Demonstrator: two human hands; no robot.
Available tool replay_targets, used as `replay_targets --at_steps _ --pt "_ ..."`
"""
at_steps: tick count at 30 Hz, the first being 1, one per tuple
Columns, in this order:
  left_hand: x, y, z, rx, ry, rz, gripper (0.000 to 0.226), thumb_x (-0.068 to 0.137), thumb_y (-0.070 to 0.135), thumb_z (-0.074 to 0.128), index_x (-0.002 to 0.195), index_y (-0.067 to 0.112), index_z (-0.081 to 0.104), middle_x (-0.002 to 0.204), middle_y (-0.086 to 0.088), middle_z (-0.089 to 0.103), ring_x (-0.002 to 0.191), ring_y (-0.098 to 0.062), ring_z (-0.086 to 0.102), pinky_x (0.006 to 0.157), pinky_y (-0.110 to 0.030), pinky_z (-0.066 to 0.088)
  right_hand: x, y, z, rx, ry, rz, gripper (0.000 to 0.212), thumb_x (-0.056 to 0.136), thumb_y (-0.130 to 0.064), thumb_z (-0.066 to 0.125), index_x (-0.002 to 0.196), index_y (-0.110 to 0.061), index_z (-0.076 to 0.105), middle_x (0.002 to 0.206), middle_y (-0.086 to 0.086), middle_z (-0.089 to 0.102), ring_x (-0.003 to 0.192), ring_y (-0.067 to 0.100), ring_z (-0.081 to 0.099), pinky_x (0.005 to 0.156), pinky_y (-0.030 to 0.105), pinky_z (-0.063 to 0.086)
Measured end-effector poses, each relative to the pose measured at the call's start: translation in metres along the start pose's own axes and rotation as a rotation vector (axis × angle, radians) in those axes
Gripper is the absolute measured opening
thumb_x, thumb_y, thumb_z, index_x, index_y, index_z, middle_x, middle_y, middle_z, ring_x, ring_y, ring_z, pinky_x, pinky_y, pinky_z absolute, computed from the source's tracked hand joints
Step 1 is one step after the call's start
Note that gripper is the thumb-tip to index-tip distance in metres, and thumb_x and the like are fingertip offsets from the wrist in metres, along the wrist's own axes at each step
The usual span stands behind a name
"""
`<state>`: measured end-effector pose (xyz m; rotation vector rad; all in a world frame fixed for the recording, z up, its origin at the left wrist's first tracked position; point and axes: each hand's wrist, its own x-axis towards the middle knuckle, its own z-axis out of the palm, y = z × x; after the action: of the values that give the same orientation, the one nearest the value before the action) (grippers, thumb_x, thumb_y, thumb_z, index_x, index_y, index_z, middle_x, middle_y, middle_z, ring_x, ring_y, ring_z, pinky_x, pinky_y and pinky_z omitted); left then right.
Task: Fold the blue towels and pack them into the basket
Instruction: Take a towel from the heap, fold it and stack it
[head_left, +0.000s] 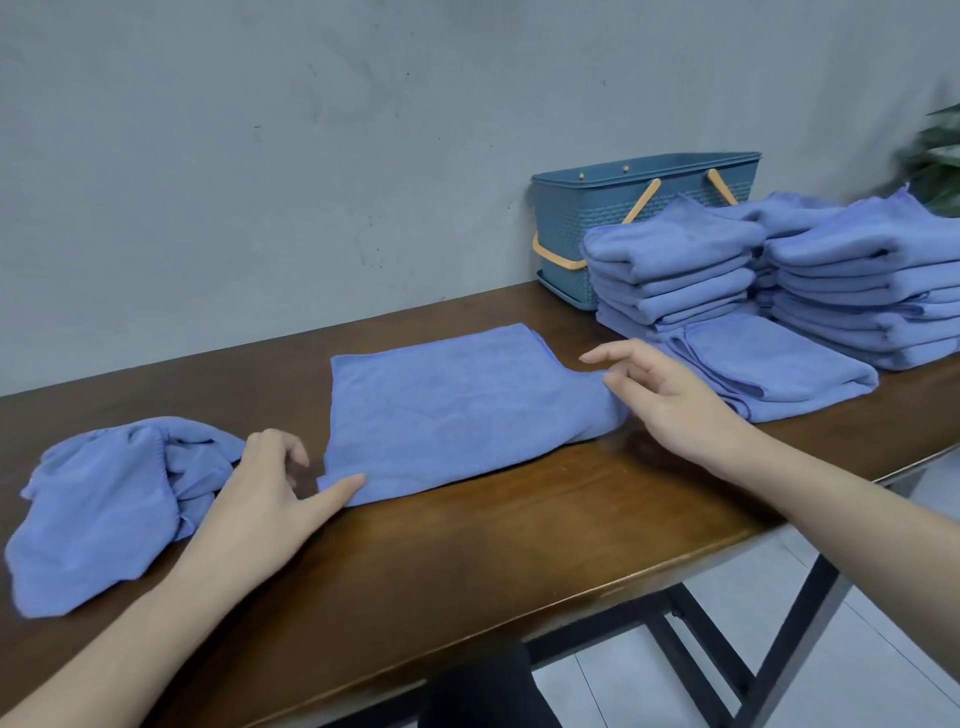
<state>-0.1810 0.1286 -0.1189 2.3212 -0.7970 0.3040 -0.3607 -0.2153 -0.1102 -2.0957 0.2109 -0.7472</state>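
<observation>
A blue towel (447, 410), folded flat, lies in the middle of the brown table (493, 545). My left hand (265, 499) rests at its near left corner, the thumb lying on the cloth and the fingers loosely curled beside the edge. My right hand (670, 400) pinches the towel's bunched right end, index finger stretched out. The blue basket (597, 208) with orange handles stands at the back by the wall, its inside hidden. Two stacks of folded blue towels (670, 270) (872, 286) stand in front of it, and a flat folded blue towel (779, 369) lies before them.
A crumpled heap of unfolded blue towels (109, 499) lies at the left of the table, close to my left hand. The grey wall runs behind the table. A green plant (940, 156) shows at the far right. The table's front edge drops to a tiled floor.
</observation>
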Motion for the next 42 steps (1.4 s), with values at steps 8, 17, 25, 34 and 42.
replay_targets --at_steps 8,17,25,34,42 --pt "0.002 0.003 -0.002 -0.264 -0.157 -0.101 0.028 0.068 0.054 0.078 0.090 0.038 0.068 0.083 0.001 0.064 0.068 -0.011 0.055 0.066 -0.019 0.044 -0.007 0.006 -0.009 -0.007 -0.115 0.037 0.023 0.102 -0.011 0.057 0.114 -0.028 0.067 0.081 0.013 0.056 0.077 0.019 0.055 0.081 0.044 0.050" --pt "-0.010 0.004 -0.011 -0.230 -0.197 -0.157 0.028 0.068 0.044 0.084 0.067 0.022 0.068 0.069 0.008 0.062 0.058 -0.005 0.052 0.055 -0.010 0.039 -0.018 0.003 -0.018 -0.045 -0.271 -0.001 0.030 0.090 -0.009 0.074 0.107 -0.033 0.074 0.091 -0.017 0.067 0.075 0.012 0.057 0.077 0.022 0.046" --pt "-0.003 0.019 -0.025 -0.899 -0.169 -0.334 0.045 0.061 0.052 0.089 0.078 0.015 0.069 0.082 -0.006 0.064 0.077 -0.017 0.057 0.079 -0.034 0.040 -0.004 -0.011 -0.017 0.415 -0.079 0.180 0.030 0.097 0.000 0.057 0.113 -0.022 0.069 0.084 -0.006 0.061 0.087 0.013 0.059 0.095 0.036 0.050" --pt "0.021 0.047 -0.042 -0.898 -0.048 -0.336 0.022 0.099 0.028 0.061 0.078 0.024 0.053 0.063 0.004 0.044 0.039 -0.006 0.025 0.037 -0.016 0.018 0.026 -0.044 -0.018 0.438 0.020 0.265 0.032 0.100 -0.006 0.053 0.118 -0.030 0.065 0.066 -0.003 0.046 0.056 0.013 0.040 0.061 0.028 0.030" --pt "-0.001 0.038 -0.031 -0.773 -0.118 -0.325 0.018 0.101 0.028 0.058 0.088 0.015 0.056 0.069 0.002 0.055 0.059 -0.009 0.044 0.059 -0.027 0.033 0.006 -0.043 -0.011 0.329 -0.093 0.261 0.034 0.095 -0.017 0.067 0.123 -0.036 0.065 0.093 -0.004 0.066 0.086 0.011 0.057 0.086 0.034 0.045"
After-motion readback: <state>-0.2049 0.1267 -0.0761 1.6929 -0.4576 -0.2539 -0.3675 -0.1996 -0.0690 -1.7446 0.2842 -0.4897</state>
